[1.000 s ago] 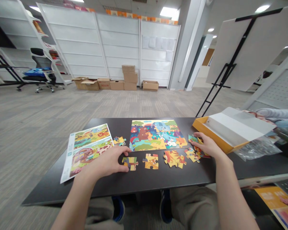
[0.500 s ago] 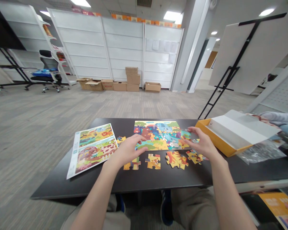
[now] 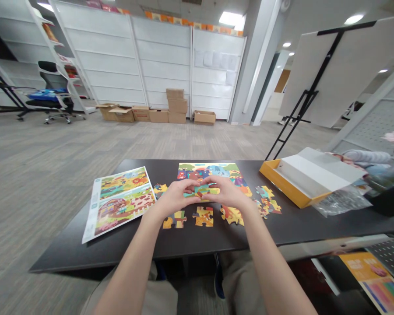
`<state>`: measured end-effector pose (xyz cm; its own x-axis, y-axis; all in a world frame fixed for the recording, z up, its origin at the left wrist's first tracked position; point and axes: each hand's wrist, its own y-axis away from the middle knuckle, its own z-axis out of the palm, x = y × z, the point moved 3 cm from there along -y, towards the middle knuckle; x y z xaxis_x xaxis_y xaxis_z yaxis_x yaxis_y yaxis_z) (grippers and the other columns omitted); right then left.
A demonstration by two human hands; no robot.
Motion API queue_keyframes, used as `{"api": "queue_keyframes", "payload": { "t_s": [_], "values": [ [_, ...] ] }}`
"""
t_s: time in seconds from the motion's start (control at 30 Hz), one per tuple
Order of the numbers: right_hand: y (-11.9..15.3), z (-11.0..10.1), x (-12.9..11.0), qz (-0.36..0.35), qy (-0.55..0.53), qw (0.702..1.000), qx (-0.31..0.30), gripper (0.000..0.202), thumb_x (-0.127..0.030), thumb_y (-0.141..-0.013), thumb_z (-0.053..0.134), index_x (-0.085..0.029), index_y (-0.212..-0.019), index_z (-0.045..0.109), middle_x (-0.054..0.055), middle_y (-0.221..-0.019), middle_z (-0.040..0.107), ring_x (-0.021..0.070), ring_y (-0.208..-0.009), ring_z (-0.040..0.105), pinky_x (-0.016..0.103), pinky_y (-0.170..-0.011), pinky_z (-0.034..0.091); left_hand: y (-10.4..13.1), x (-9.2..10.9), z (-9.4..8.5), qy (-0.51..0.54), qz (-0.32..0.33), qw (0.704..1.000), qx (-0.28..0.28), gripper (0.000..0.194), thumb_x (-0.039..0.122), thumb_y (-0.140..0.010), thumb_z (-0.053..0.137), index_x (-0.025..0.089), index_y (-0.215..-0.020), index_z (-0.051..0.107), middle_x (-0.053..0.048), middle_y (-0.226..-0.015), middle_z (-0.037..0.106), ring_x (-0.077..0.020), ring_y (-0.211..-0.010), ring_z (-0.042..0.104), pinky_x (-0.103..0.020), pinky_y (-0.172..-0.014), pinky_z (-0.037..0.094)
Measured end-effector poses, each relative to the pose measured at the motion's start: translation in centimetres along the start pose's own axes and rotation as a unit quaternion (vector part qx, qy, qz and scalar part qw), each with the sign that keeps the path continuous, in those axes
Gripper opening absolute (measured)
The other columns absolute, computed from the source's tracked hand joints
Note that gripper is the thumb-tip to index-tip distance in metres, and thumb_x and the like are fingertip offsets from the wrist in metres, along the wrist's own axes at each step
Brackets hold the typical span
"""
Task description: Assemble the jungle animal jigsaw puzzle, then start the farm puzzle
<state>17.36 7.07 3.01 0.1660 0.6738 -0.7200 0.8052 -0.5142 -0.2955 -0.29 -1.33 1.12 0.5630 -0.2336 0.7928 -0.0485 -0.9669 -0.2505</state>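
Centre of the frame, over the near part of the assembled puzzle [image 3: 228, 169]: left hand [image 3: 176, 197] and right hand [image 3: 229, 191] come together, fingers curved, fingertips close. Teal-green print shows between them; cannot tell whether this is a piece gripped by both or the picture beneath, so the grasp of either hand is undetermined.

Below the hands, lower centre, on the black table [image 3: 203, 241]: spotted-cat piece [image 3: 205, 217], well apart from its neighbours; left of it, yellow-and-green pieces [image 3: 179, 220]; right of it, orange pieces [image 3: 231, 214], partly behind the right forearm. Further right, a loose cluster [image 3: 269, 203] lies near the yellow box [image 3: 284, 186]. Printed sheet [image 3: 123, 203] at left of the tabletop.

Handling, judged by look: pieces light, stiff, probably thick card; printed faces smooth and perhaps a little slippery. Knobs likely the weak points, apt to bend or fray. Best hold: thumb and forefinger on opposite straight stretches of edge, clear of the knobs. Assembled puzzle likely to shift or part if pushed sideways; press flat, straight down.
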Motion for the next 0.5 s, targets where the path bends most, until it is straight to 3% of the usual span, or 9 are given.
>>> {"api": "queue_keyframes", "payload": {
  "t_s": [0.1, 0.27, 0.5],
  "values": [
    [-0.9, 0.8, -0.5, -0.015, 0.009, 1.0, 0.004, 0.032, -0.028, -0.08, 0.078, -0.023, -0.11, 0.067, 0.005, -0.115, 0.071, 0.0223, -0.108, 0.066, 0.041, -0.098, 0.052, 1.6, -1.0, -2.4, -0.045, -0.024, 0.999, 0.011, 0.042, 0.039, -0.078, 0.074, 0.021, -0.115, 0.067, -0.007, -0.118, 0.073, -0.0229, -0.099, 0.071, -0.039, -0.094, 0.058],
    [-1.0, 1.0, 0.6, -0.025, 0.088, 0.994, 0.054, 0.018, -0.024, -0.089, 0.068, -0.024, -0.106, 0.069, 0.007, -0.117, 0.07, 0.0246, -0.115, 0.063, 0.046, -0.103, 0.048, 4.2, -2.9, -5.7, -0.159, -0.041, 0.985, 0.054, 0.033, 0.036, -0.084, 0.065, 0.022, -0.114, 0.067, -0.009, -0.131, 0.067, -0.0269, -0.121, 0.063, -0.042, -0.104, 0.051],
    [1.0, 1.0, 2.6, 0.008, 0.164, 0.986, 0.014, 0.02, -0.025, -0.087, 0.07, -0.023, -0.106, 0.074, 0.01, -0.12, 0.07, 0.029, -0.119, 0.063, 0.049, -0.105, 0.047, 4.2, -4.0, -4.7, -0.183, -0.041, 0.982, 0.003, 0.036, 0.031, -0.085, 0.061, 0.023, -0.119, 0.064, -0.007, -0.133, 0.066, -0.0259, -0.12, 0.063, -0.04, -0.104, 0.05]
  ]
}}
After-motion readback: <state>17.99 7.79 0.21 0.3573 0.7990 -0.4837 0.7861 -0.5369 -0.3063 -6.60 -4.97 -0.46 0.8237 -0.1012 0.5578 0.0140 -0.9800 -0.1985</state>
